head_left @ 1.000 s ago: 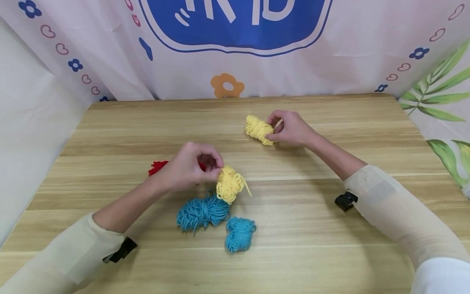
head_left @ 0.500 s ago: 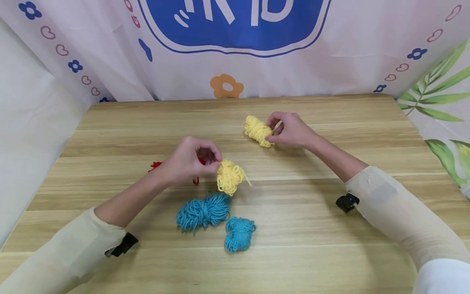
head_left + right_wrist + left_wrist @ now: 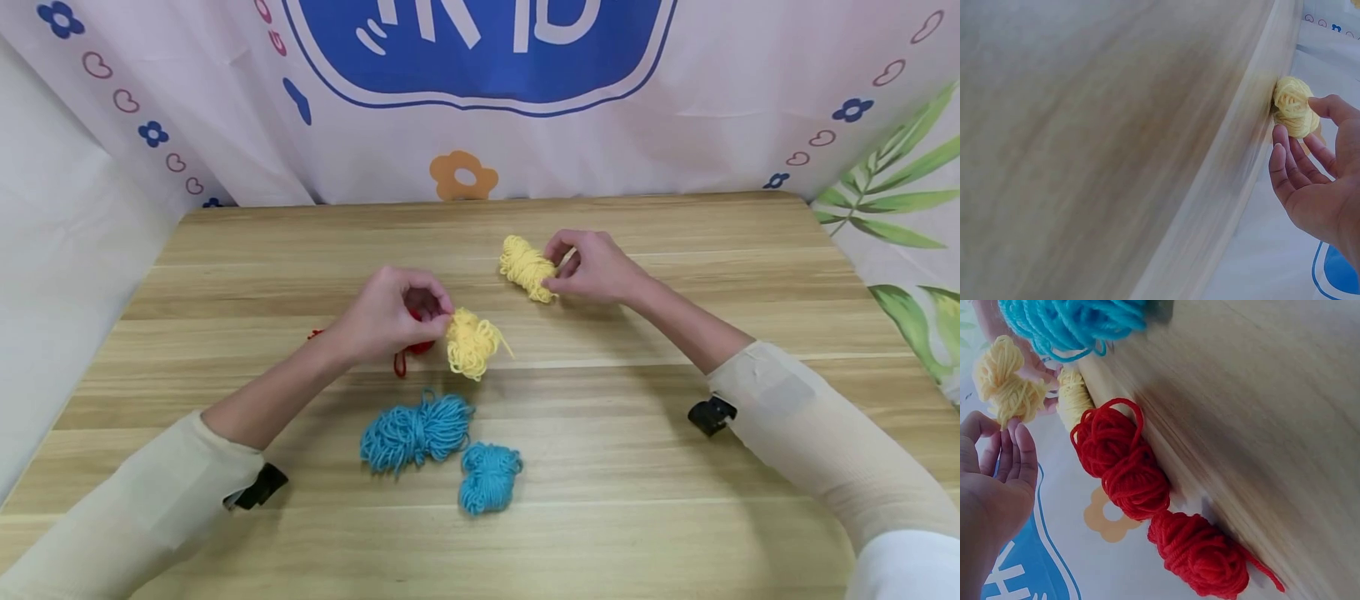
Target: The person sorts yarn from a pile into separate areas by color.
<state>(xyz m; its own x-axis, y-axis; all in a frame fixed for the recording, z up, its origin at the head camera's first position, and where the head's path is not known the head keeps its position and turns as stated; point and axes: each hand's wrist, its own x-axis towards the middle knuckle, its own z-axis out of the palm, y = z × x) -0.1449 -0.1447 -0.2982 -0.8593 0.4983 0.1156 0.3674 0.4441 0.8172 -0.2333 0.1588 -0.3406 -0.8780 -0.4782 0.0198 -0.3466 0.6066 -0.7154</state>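
Between thumb and fingertips, my left hand [image 3: 386, 317] pinches one end of a small yellow yarn skein [image 3: 472, 346], which hangs raised over the middle of the table. Farther back, my right hand [image 3: 596, 267] holds the near-right end of a second yellow yarn skein [image 3: 525, 265] on the tabletop. The right wrist view shows the thumb [image 3: 1329, 107] on one side of that skein and fingers on the other. Two red yarn skeins, one looped [image 3: 1107, 444] and one with a loose tail [image 3: 1200, 556], lie under my left hand, mostly hidden by it in the head view.
A larger blue yarn skein [image 3: 416, 432] and a smaller blue skein [image 3: 490, 477] lie nearer me on the wooden table [image 3: 637, 500]. A printed cloth [image 3: 600, 158] hangs along the table's back edge. Black clips [image 3: 712, 414] sit on the sleeves.
My left hand has carried its yellow skein away from the blue skeins, farther back over the table, uncovering part of the red yarn. The right hand and its skein have barely moved.
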